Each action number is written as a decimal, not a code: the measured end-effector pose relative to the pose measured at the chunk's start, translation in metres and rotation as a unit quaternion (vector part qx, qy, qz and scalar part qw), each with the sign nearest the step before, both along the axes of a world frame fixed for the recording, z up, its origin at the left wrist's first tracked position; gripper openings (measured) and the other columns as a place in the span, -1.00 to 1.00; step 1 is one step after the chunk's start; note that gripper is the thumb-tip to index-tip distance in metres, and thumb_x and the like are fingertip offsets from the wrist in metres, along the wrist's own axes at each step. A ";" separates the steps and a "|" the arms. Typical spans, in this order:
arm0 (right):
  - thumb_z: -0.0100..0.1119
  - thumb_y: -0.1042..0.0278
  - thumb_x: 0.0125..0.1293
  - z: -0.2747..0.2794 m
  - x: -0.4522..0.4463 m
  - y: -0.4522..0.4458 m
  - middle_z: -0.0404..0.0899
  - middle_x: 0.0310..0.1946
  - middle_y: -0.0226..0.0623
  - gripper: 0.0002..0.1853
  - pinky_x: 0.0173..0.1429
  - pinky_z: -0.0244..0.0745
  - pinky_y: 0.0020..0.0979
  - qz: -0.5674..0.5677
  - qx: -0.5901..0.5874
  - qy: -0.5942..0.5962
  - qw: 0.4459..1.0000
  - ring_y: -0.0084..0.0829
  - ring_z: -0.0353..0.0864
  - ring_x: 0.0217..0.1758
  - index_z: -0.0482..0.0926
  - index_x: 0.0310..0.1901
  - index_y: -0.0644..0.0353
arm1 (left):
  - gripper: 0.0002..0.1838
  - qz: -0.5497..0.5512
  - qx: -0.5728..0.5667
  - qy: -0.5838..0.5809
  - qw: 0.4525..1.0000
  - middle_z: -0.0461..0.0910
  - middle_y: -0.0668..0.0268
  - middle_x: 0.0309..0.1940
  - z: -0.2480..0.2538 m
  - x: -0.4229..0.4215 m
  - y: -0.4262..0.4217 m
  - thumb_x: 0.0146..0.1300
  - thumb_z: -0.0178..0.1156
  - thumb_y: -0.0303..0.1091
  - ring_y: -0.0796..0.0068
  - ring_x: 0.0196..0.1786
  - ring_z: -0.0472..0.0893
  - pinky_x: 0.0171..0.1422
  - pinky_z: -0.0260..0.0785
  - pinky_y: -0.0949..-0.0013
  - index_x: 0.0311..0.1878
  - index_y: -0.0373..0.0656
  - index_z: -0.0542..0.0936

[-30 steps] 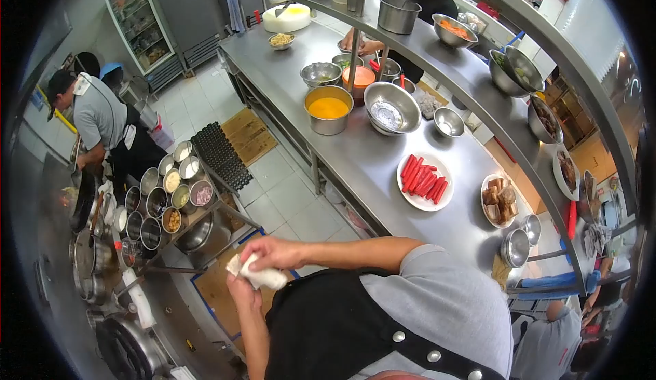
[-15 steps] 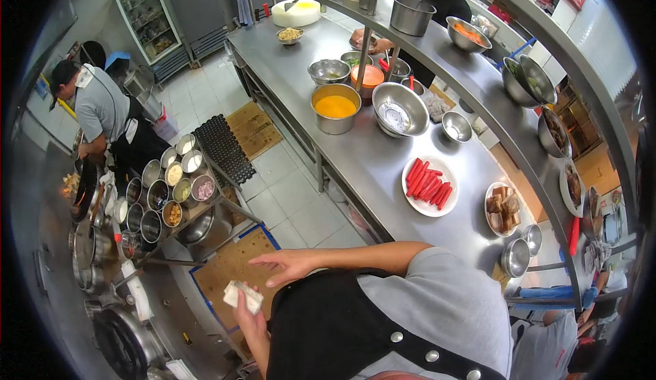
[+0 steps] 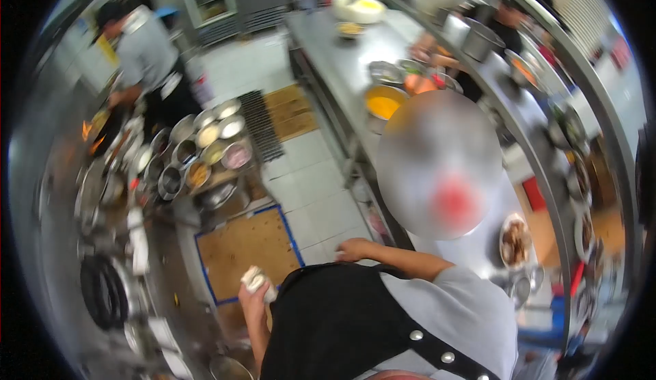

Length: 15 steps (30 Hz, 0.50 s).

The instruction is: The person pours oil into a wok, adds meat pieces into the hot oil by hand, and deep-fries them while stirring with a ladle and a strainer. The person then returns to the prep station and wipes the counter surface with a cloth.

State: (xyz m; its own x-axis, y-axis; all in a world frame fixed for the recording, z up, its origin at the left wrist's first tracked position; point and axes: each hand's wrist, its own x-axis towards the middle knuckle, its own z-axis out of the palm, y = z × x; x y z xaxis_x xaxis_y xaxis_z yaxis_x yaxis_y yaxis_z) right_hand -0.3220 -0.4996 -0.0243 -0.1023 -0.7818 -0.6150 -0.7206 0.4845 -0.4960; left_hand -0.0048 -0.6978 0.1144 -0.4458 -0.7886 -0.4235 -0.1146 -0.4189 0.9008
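My left hand (image 3: 254, 299) grips crumpled white cloth (image 3: 255, 281); my right hand (image 3: 352, 249), fingers' state I cannot tell, nears the long steel bench (image 3: 328, 48).

No label, brand, number or sign can be read anywhere in this blurred view.

Smooth, glossy metal worktop (image 3: 335, 55) at upper centre, matt black cloth apron (image 3: 328, 325) at bottom centre, shiny metal containers (image 3: 184, 129) at left

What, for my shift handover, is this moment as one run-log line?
left hand: holding white cloth | right hand: apart from cloth | co-worker: standing near flame
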 end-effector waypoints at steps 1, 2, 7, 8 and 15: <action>0.16 -0.19 0.43 -0.003 -0.001 0.002 0.68 0.16 0.03 -0.37 0.36 0.50 -0.01 0.059 0.087 0.046 0.993 0.06 0.62 0.29 0.58 0.33 0.10 | -0.41 0.010 -0.012 0.004 1.000 0.65 0.23 0.09 -0.005 0.008 -0.005 0.21 0.37 -0.61 0.36 0.09 0.66 0.22 0.51 0.31 0.35 -0.24 0.54; 0.19 -0.15 0.41 -0.032 -0.005 0.008 0.69 0.16 0.00 -0.37 0.35 0.52 0.00 0.116 0.154 0.063 0.979 0.04 0.64 0.28 0.56 0.35 0.09 | -0.43 0.031 0.003 0.030 0.999 0.67 0.26 0.04 -0.011 0.016 -0.010 0.23 0.36 -0.60 0.40 0.02 0.68 0.14 0.54 0.32 0.34 -0.22 0.54; 0.20 -0.07 0.38 -0.302 -0.043 0.060 0.75 -0.10 0.03 -0.57 0.16 0.59 -0.03 0.061 -0.018 -0.073 0.995 -0.02 0.74 0.06 0.74 -0.04 0.16 | -0.84 0.051 0.026 0.011 0.998 0.71 0.37 -0.34 -0.027 0.079 -0.038 0.41 0.32 -0.30 0.54 -0.27 0.68 -0.19 0.53 0.36 -0.10 -0.18 0.68; 0.20 -0.06 0.38 -0.235 -0.042 0.058 0.75 -0.10 0.01 -0.57 0.13 0.60 -0.03 0.007 0.045 -0.076 0.996 -0.03 0.74 0.04 0.73 -0.03 0.16 | -0.84 0.056 0.027 0.009 0.998 0.71 0.38 -0.34 -0.040 0.095 -0.044 0.40 0.33 -0.29 0.54 -0.28 0.67 -0.19 0.53 0.35 -0.12 -0.17 0.68; 0.20 -0.04 0.43 -0.135 -0.005 -0.087 0.69 -0.08 -0.14 -0.57 -0.07 0.64 -0.03 -0.254 0.178 -0.080 0.947 -0.15 0.72 -0.07 0.65 0.07 0.17 | -0.73 0.247 0.065 0.051 0.966 0.69 0.35 -0.22 -0.081 0.220 -0.087 0.29 0.45 -0.37 0.43 -0.31 0.67 -0.18 0.56 0.30 0.00 -0.15 0.63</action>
